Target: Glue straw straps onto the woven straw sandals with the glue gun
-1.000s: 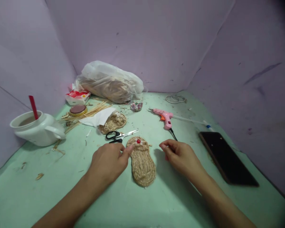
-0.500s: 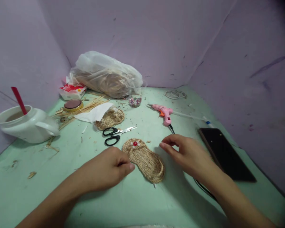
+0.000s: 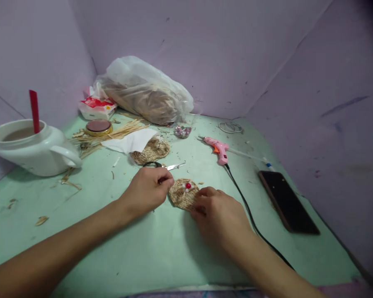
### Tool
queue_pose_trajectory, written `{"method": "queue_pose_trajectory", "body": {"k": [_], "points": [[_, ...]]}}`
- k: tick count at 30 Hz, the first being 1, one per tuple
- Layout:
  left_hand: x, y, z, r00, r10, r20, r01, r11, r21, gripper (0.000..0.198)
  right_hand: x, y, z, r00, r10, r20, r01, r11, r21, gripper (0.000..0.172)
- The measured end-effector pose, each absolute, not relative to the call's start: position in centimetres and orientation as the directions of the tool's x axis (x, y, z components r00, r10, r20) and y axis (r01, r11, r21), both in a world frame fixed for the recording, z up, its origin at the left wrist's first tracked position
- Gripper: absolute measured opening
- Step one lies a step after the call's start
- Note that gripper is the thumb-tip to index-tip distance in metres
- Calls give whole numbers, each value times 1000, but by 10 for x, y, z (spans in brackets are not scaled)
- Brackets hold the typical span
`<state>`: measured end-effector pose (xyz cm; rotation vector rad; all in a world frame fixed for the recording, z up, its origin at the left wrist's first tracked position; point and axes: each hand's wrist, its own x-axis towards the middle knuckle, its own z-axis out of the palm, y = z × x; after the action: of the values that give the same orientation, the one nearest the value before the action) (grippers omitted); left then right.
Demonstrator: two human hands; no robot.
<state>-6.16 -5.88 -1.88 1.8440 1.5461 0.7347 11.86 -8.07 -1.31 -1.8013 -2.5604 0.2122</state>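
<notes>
Slipper (image 3: 179, 198) between curled left hand (image 3: 147, 187) and curled right hand (image 3: 221, 212), any pinch unclear, could lose its red bead (image 3: 188, 186) if either snags it.

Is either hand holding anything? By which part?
The right hand holds the flat, tan, braided-straw slipper by its right side, partly covered by fingers. The left hand is at its left edge; whether it grips cannot be told.

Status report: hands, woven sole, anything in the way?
Right hand partly covering woven sole; left hand by its left edge. Red bead on top. Scissors close beyond left hand, partly hidden.
</notes>
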Motion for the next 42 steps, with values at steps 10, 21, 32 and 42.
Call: {"method": "queue_pose_trajectory", "body": {"k": [10, 21, 32, 42], "points": [[-56, -43, -23, 240, 956, 171, 630, -288, 721, 18, 142, -81, -23, -502, 860, 94, 825, 508, -247, 20], [-2, 3, -22, 344, 928, -144, 742, -175, 647, 15, 168, -65, -26, -603, 748, 278, 712, 662, -235, 23], [9, 10, -16, 400, 884, -242, 848, -257, 463, 9, 167, -62, -39, -591, 714, 374, 604, 700, -382, 31], [16, 11, -17, 379, 894, -238, 859, -244, 450, 6, 157, -50, -33, -567, 757, 325, 694, 652, -305, 21]]}}
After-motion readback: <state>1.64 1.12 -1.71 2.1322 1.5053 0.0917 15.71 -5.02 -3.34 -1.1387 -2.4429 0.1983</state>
